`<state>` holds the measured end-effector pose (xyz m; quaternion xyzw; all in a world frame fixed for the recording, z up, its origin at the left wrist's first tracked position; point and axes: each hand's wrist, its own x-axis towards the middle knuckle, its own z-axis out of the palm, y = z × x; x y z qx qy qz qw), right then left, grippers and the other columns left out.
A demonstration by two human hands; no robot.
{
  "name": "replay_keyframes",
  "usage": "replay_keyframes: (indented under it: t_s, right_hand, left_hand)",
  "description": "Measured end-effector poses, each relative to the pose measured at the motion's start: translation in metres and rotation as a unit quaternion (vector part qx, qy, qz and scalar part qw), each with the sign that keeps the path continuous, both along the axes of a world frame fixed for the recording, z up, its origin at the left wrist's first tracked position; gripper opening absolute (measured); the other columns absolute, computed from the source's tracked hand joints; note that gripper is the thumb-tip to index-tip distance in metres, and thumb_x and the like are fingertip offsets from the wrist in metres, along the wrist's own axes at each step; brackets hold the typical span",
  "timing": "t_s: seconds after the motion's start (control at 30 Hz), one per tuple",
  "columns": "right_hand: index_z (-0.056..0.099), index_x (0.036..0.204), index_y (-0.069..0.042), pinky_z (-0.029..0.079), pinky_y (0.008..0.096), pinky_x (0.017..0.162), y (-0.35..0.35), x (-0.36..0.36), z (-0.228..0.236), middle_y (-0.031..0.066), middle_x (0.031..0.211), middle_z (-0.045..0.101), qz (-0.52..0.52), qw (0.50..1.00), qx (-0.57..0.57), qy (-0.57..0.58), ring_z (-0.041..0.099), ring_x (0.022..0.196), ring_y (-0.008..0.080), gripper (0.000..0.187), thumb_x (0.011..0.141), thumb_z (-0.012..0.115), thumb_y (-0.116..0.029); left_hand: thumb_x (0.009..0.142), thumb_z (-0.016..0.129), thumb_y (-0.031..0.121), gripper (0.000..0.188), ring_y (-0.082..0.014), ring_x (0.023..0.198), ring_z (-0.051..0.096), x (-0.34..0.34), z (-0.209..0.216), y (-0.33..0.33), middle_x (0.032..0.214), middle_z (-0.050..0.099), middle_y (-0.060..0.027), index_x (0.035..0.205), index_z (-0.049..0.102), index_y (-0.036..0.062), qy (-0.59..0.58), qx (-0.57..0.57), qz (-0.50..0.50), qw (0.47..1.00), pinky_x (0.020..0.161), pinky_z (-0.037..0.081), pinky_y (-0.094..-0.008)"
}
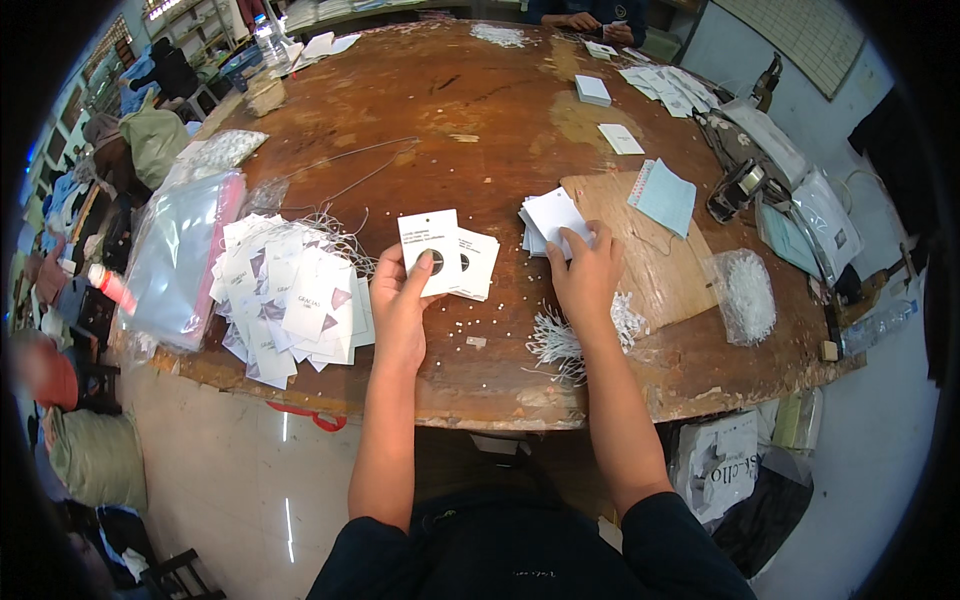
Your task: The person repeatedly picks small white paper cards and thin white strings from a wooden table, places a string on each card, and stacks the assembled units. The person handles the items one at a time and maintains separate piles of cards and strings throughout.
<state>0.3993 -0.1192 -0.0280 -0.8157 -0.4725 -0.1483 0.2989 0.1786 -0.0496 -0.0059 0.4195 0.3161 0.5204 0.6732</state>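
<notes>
My left hand (404,300) is closed on a few white hang tags (428,232), its thumb pressed on the front one. Each of the two visible fronts has a black circle and small print. To the right, my right hand (588,268) touches a stack of blank white cards (552,212) with bent fingers held apart; I see no card lifted in them. Below that hand lies a bunch of white strings (556,340), partly behind my wrist. Beside my left hand spreads a heap of strung white tags (300,290) with purple-grey marks.
Left of the heap are clear plastic bags (180,265). A wooden board (640,215) bears a light-blue cloth-like piece (665,197). Past it sit a dark tape dispenser-like object (738,188) and a bag of white strings (745,295). A co-worker's hands (600,28) work at the far edge.
</notes>
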Motion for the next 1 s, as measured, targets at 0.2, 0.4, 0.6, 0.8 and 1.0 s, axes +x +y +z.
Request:
replay_keyframes:
  t_s: [0.2,0.4,0.6,0.8,1.0]
  right_hand:
    - [0.076,0.11,-0.011,0.043,0.0469,0.095,0.002,0.002,0.002,0.0153,0.128,0.057,-0.008,1.0,0.024,-0.011,0.051,0.114,0.0368,0.031,0.085,0.075,-0.029]
    - [0.074,0.11,-0.008,0.041,0.05,0.097,0.005,0.012,0.0,0.0174,0.126,0.057,0.023,0.992,0.1,0.068,0.052,0.112,0.038,0.034,0.086,0.074,-0.033]
    - [0.073,0.111,-0.008,0.042,0.0478,0.095,0.004,0.008,0.016,0.0186,0.125,0.057,0.038,0.984,0.141,0.103,0.052,0.111,0.0373,0.037,0.084,0.077,-0.032]
    - [0.071,0.114,-0.007,0.042,0.0437,0.093,-0.025,-0.056,0.034,0.0175,0.124,0.055,0.194,0.971,0.119,0.074,0.052,0.11,0.0343,0.043,0.077,0.081,-0.028]
    - [0.069,0.121,-0.01,0.041,0.0453,0.094,-0.035,-0.086,0.027,0.0183,0.127,0.053,0.262,0.961,0.087,0.026,0.051,0.113,0.0345,0.052,0.074,0.084,-0.027]
  left_hand:
    - [0.101,0.06,0.017,0.034,-0.0154,0.1,0.068,0.004,0.003,-0.01,0.118,0.064,-0.0074,0.131,0.048,0.0069,0.031,-0.017,-0.019,0.999,0.073,0.061,-0.0301]
    - [0.101,0.051,0.014,0.039,-0.0192,0.106,0.067,0.002,0.002,-0.014,0.125,0.06,-0.0081,0.139,0.039,0.0106,-0.019,-0.05,-0.071,0.996,0.072,0.063,-0.0329]
    - [0.101,0.05,0.012,0.044,-0.0202,0.11,0.066,0.003,0.0,-0.015,0.131,0.059,-0.0101,0.143,0.036,0.0115,-0.025,-0.061,-0.086,0.994,0.075,0.064,-0.0342]
    - [0.108,0.038,0.033,0.047,-0.0221,0.118,0.062,0.005,-0.003,-0.016,0.138,0.054,-0.0124,0.149,0.031,0.0125,-0.071,-0.057,-0.117,0.989,0.084,0.06,-0.0378]
    - [0.108,0.039,0.038,0.052,-0.0237,0.124,0.058,0.005,-0.002,-0.02,0.141,0.051,-0.0136,0.151,0.026,0.012,-0.088,-0.016,-0.114,0.989,0.088,0.058,-0.0383]
